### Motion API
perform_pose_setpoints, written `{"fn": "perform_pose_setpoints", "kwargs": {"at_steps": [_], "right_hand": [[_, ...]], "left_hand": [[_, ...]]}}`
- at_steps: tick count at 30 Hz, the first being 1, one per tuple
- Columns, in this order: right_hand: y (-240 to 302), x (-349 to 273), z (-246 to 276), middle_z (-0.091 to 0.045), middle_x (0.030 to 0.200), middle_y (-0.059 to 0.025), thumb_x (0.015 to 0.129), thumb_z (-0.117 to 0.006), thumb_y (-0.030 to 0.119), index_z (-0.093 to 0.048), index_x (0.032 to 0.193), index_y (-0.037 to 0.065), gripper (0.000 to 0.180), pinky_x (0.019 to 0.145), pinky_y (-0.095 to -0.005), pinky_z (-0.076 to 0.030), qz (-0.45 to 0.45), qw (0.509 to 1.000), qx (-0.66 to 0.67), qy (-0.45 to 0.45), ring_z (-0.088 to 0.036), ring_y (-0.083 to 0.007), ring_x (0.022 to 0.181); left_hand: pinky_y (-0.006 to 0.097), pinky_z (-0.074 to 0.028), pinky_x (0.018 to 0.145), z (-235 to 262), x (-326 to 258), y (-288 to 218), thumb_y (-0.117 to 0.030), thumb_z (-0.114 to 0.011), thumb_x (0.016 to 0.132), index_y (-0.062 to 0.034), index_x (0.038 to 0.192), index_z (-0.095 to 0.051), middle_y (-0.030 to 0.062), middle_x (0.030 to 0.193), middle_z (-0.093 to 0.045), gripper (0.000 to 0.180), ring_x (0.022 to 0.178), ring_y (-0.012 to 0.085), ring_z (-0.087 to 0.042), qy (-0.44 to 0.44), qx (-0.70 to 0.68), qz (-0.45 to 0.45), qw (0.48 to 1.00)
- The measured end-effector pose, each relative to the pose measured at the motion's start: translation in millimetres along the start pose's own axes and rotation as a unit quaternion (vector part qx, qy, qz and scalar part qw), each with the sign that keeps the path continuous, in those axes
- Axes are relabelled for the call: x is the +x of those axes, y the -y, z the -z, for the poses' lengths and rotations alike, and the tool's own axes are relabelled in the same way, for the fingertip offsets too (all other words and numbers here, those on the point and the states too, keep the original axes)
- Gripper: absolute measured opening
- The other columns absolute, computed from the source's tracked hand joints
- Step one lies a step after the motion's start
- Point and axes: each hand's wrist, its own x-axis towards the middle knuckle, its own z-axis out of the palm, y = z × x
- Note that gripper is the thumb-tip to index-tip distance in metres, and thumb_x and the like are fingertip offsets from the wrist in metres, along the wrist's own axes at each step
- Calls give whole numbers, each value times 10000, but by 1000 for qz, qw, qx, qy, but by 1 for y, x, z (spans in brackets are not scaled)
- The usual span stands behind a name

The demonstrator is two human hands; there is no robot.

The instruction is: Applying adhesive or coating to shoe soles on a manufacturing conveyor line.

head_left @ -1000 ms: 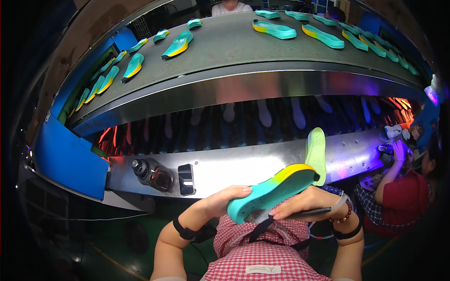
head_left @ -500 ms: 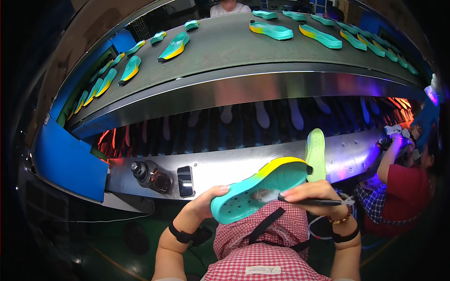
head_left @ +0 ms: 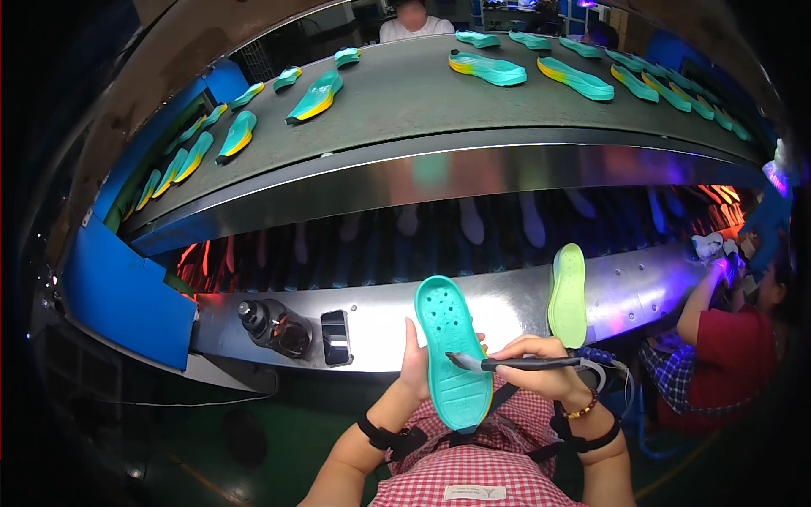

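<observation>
My left hand (head_left: pixel 414 365) is closed on the edge of a turquoise shoe sole (head_left: pixel 459 397) with a yellow side. The sole stands nearly upright lengthwise in front of my apron, its perforated end away from me. Between the fingers of my right hand (head_left: pixel 547 376) is a brush (head_left: pixel 536 364) with a dark handle and a cord or tube at its rear end. Its bristle tip rests against the middle of the sole's face. Just beyond my right hand, a light green sole (head_left: pixel 567 296) lies on the metal ledge (head_left: pixel 380 372).
A dark bottle (head_left: pixel 274 328) and a phone (head_left: pixel 335 338) sit on the ledge to the left. Beyond it, a lower belt carries pale soles under red and violet light. Several turquoise soles lie on the upper conveyor (head_left: pixel 389 110). A co-worker in red (head_left: pixel 731 346) works at right; another person (head_left: pixel 414 27) is across.
The sole has turned from slanting sideways to lengthwise, its face now toward me. The brush has moved left with my right hand, staying on the sole.
</observation>
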Motion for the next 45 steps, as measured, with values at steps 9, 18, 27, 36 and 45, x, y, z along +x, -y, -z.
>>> {"fn": "perform_pose_setpoints", "kwargs": {"at_steps": [9, 18, 27, 36, 45], "right_hand": [[4, -3, -28, -595, 715, -80, 600, -657, 35, -575, 791, 53, 209, 577, -305, -459, 231, 935, -269, 15, -576, -239, 635], [34, 8, -5, -618, 756, -88, 647, -658, 57, -623, 819, 46, 176, 614, -294, -470, 201, 967, -153, -14, -592, -219, 673], [40, -5, -1, -633, 878, -93, 686, -663, 28, -623, 908, 39, 225, 732, -297, -484, 147, 983, -107, -11, -610, -211, 811], [30, -14, 16, -618, 904, -125, 701, -651, -5, -621, 926, 2, 228, 762, -287, -467, 52, 995, 87, 22, -592, -206, 838], [20, -14, 21, -596, 965, -162, 737, -572, -42, -593, 912, -31, 177, 897, -347, -404, -18, 953, 295, 66, -535, -233, 989]], "left_hand": [[442, -356, 935, -15, 6, 7, -714, -129, 764, -16, 1189, -427, 170, 1121, -505, 870, 1071, 299, -460, -101, -7, -118, 988], [447, -352, 935, -41, -1, 5, -703, -157, 775, -18, 1201, -383, 158, 1028, -532, 838, 987, 282, -498, -90, -17, -129, 987], [461, -349, 931, -62, 0, -9, -683, -243, 782, -54, 1178, -417, 111, 1032, -512, 764, 962, 261, -501, -42, -26, -205, 977], [479, -349, 947, -71, 2, -27, -666, -399, 745, -70, 1208, -415, 135, 1125, -499, 755, 1051, 281, -482, 2, 29, -227, 973], [488, -349, 946, -94, 5, -29, -630, -399, 773, -67, 1203, -419, 148, 1133, -503, 709, 1057, 293, -486, 60, 53, -239, 968]]}}
